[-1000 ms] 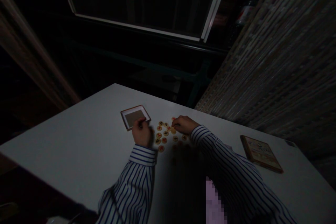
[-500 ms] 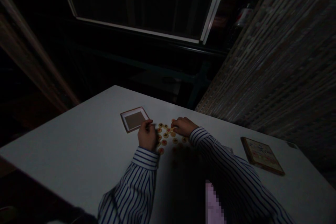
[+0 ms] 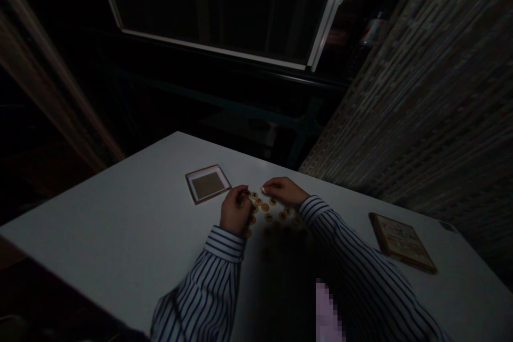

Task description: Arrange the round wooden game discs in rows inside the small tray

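Round Chinese chess pieces (image 3: 268,217) with dark or red characters lie scattered on the white table (image 3: 140,235), several of them in the shadow of my arms. My right hand (image 3: 285,191) pinches one pale chess piece (image 3: 263,189) between thumb and fingertips at the far side of the group. At the left edge of the pieces, my left hand (image 3: 235,209) is curled with its fingers bent inward; what it holds, if anything, is hidden. It covers part of the nearest pieces.
A shallow open box tray (image 3: 192,192) lies left of my left hand. On the right rests a flat box with a printed top (image 3: 404,243). A string curtain (image 3: 401,133) hangs along the table's right far edge, with a bottle (image 3: 371,32) behind it.
My left hand has moved right, over the left edge of the pieces. My right hand has lifted slightly away from the group, with a piece now visible at its fingertips.
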